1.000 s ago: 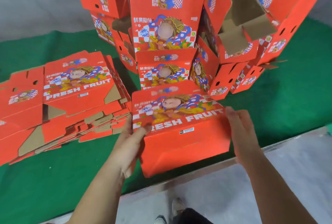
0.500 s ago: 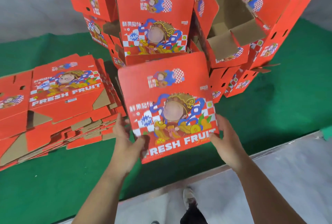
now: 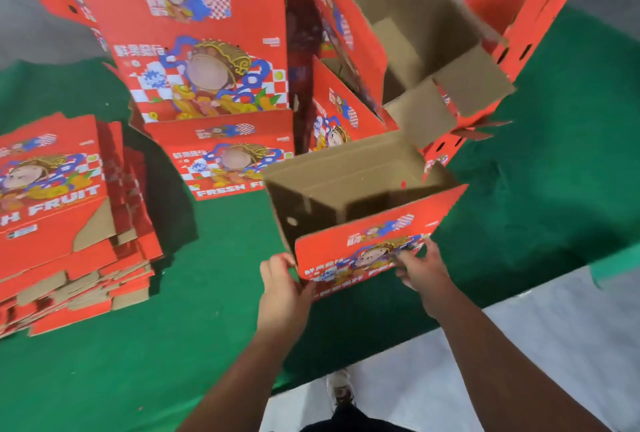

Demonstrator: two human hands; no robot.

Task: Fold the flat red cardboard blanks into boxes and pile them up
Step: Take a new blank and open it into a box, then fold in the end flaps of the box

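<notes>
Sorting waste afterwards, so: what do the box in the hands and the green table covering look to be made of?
The opened box: seemingly cardboard, with a plain brown matte inside and a red printed outside; whether it is corrugated is too blurred to tell. The green covering: looks like felt or short-pile fabric, matte with a fuzzy, mottled surface; the exact fibre can't be told.

The flat blank has opened into a hollow box [image 3: 360, 210], brown inside showing.

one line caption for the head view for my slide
Both hands hold an opened red box beside stacked flat blanks.
</notes>
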